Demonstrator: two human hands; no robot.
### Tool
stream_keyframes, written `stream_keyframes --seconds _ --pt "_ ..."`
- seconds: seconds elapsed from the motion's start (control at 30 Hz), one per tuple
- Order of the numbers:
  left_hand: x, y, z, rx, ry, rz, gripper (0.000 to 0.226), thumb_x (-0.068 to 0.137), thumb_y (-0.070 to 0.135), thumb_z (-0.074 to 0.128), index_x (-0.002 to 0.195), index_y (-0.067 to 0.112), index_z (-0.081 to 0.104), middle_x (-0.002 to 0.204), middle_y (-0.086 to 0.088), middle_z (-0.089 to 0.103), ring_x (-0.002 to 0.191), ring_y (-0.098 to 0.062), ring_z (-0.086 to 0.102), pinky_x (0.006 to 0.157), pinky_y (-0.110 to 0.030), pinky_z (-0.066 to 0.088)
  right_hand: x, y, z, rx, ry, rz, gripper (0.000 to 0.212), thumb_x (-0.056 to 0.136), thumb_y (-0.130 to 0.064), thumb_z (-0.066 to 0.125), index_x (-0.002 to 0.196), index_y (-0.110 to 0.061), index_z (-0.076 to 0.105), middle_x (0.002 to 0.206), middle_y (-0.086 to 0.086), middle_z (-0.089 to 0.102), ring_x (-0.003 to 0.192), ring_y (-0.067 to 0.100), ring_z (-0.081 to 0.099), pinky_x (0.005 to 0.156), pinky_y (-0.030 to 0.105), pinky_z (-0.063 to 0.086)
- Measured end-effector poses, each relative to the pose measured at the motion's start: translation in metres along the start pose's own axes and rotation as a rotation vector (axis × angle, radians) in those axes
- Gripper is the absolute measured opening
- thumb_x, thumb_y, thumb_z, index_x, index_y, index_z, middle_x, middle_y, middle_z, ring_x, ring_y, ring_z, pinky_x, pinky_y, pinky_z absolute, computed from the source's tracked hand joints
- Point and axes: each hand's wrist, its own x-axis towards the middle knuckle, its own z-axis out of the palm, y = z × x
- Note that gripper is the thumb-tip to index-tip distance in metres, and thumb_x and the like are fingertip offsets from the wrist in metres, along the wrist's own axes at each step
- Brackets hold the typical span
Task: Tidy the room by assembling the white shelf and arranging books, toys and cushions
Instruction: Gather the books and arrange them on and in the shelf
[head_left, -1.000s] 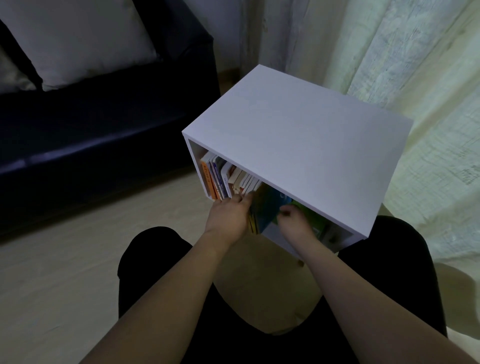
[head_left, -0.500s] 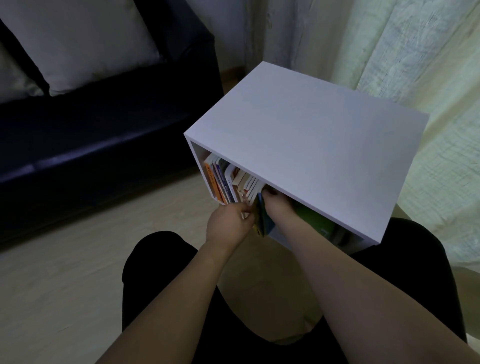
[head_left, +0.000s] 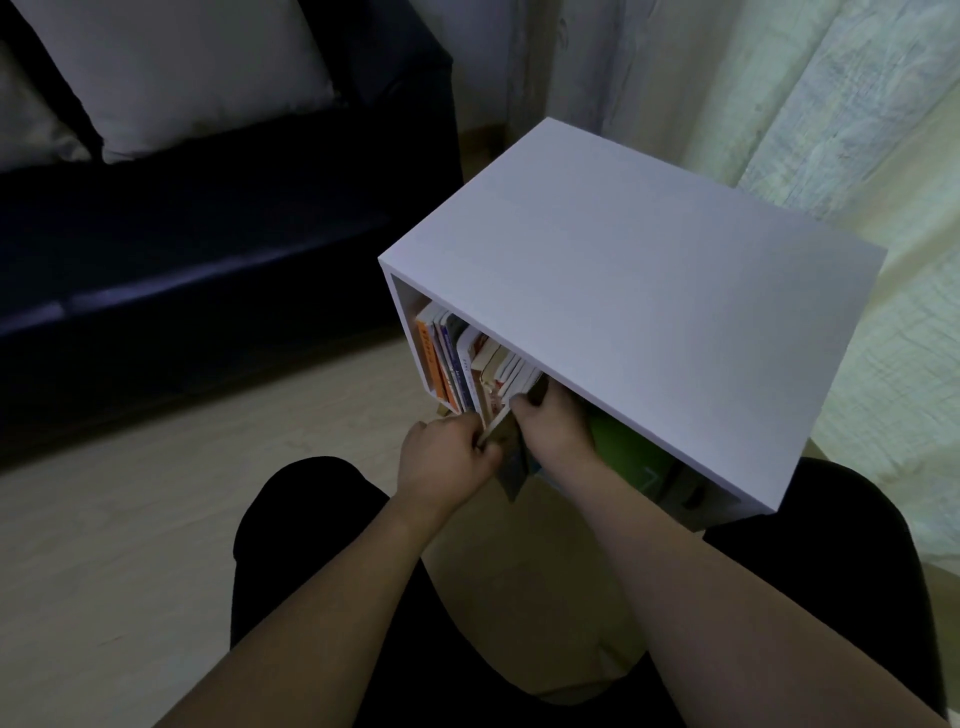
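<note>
Slotting a book into the white shelf (head_left: 623, 291)

My left hand (head_left: 447, 457) pinches the dark book (head_left: 511, 467); my right hand (head_left: 556, 426), curled just beside, steadies it upright.

forearms (head_left: 332, 613) bare, sleeveless; trousers (head_left: 291, 514) black; fingernails (head_left: 537, 397) dark

One white shelf (head_left: 639, 291) stands on the floor. Roughly ten books (head_left: 467, 364) stand upright in its left part; the exact count cannot be told, as their spines crowd together. One green book (head_left: 631, 454) lies flat inside. Two hands, left (head_left: 444, 457) and right (head_left: 553, 423), reach in. Two cushions (head_left: 182, 67) rest on one sofa (head_left: 182, 249).
</note>
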Motion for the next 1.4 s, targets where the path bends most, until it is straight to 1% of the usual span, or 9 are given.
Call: stream_keyframes --seconds 0.23,0.37,0.47,0.63,0.7,0.83,1.0,1.2,1.4 --pt "-0.002 0.004 0.014 -0.244 -0.117 -0.090 0.025 0.098 0.031 0.046 0.112 0.021 0.065 0.102 -0.004 0.067 0.086 -0.019 0.063 0.074 -0.036 0.057 -0.012 0.024 0.003 -0.062 0.023 -0.130 0.059 0.099 -0.029 0.047 0.149 -0.023 0.015 0.141 0.009 0.047 0.127 0.028 0.049 0.095 0.035 0.046" --pt "-0.013 -0.007 0.000 -0.335 -0.002 -0.084 0.020 0.098 0.021 0.049 0.111 0.020 0.064 0.104 -0.004 0.068 0.088 -0.014 0.063 0.076 -0.030 0.055 -0.012 0.029 -0.002 -0.195 0.069 -0.125 0.048 0.099 -0.027 0.045 0.141 -0.022 0.022 0.110 0.014 0.062 0.096 0.028 0.065 0.078 0.041 0.058" --pt "-0.016 -0.016 -0.025 -0.348 0.094 -0.016 0.020 0.098 0.019 0.049 0.112 0.019 0.063 0.105 -0.004 0.067 0.091 -0.015 0.061 0.076 -0.030 0.054 -0.014 0.034 -0.007 -0.475 0.091 -0.176 0.032 0.100 -0.022 0.040 0.131 -0.022 0.033 0.090 0.014 0.063 0.079 0.029 0.064 0.069 0.044 0.057" --pt "-0.015 -0.016 -0.067 -0.269 0.148 0.117 0.021 0.098 0.020 0.049 0.115 0.018 0.061 0.104 -0.004 0.066 0.089 -0.017 0.059 0.070 -0.030 0.049 -0.013 0.026 -0.013 -0.669 -0.012 -0.181 0.021 0.098 -0.022 0.036 0.107 -0.009 0.050 0.094 0.018 0.065 0.085 0.034 0.064 0.072 0.040 0.052" --pt "-0.017 -0.017 -0.081 -0.245 0.178 0.124 0.018 0.098 0.021 0.049 0.113 0.021 0.059 0.101 -0.003 0.065 0.088 -0.019 0.061 0.072 -0.033 0.053 -0.015 0.018 -0.014 -0.725 -0.097 -0.173 0.023 0.094 -0.026 0.042 0.114 -0.015 0.045 0.095 0.013 0.063 0.084 0.031 0.063 0.069 0.037 0.052" --pt "-0.020 -0.023 -0.105 -0.246 0.214 0.142 0.013 0.098 0.019 0.049 0.110 0.024 0.053 0.096 -0.001 0.064 0.085 -0.019 0.062 0.071 -0.036 0.055 -0.022 0.013 -0.015 -1.039 -0.196 -0.210 0.044 0.092 -0.005 0.045 0.134 -0.011 0.033 0.107 0.013 0.062 0.092 0.027 0.064 0.070 0.037 0.052" --pt "-0.023 -0.032 -0.125 -0.276 0.235 0.093 0.012 0.100 0.019 0.046 0.108 0.027 0.049 0.099 0.003 0.062 0.090 -0.014 0.063 0.075 -0.036 0.059 -0.044 -0.003 -0.013 -1.228 -0.209 -0.316 0.042 0.094 -0.003 0.045 0.134 -0.009 0.035 0.115 0.013 0.062 0.098 0.029 0.064 0.072 0.036 0.052" --pt "-0.018 -0.042 -0.171 -0.377 0.404 0.005 0.011 0.100 0.015 0.046 0.105 0.024 0.043 0.088 0.001 0.057 0.076 -0.012 0.059 0.062 -0.036 0.056 -0.083 -0.034 0.001 -1.326 -0.314 -0.468 0.054 0.094 -0.003 0.048 0.144 -0.006 0.026 0.132 0.016 0.055 0.114 0.028 0.060 0.089 0.038 0.053" --pt "-0.019 -0.031 -0.226 -0.418 0.519 0.108 0.011 0.098 0.014 0.051 0.107 0.018 0.048 0.089 0.000 0.059 0.079 -0.013 0.063 0.066 -0.039 0.059 -0.112 -0.089 -0.004 -1.251 -0.155 -0.601 0.038 0.092 -0.008 0.050 0.129 -0.008 0.039 0.113 0.010 0.063 0.098 0.029 0.064 0.058 0.029 0.039"
